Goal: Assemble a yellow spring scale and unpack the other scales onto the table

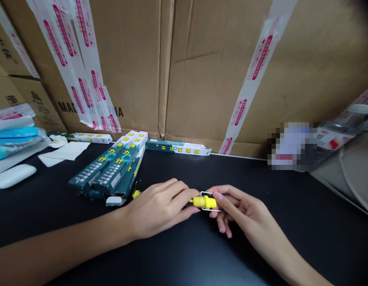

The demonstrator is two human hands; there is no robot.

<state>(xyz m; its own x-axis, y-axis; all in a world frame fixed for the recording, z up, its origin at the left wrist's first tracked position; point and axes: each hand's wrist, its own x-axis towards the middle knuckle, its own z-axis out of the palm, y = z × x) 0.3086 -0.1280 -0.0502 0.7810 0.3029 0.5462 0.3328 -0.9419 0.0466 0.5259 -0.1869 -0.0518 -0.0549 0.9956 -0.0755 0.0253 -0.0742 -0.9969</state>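
Taped cardboard cartons (202, 67) behind black tabletop (330, 206); right side too blurred to tell.

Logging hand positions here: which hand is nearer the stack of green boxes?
Left. The left hand lies just right of the green boxes; the right hand lies farther right, beyond it.

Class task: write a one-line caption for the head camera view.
The right hand holds a wire loop around a yellow plastic part, touched by the left hand, over a black table.
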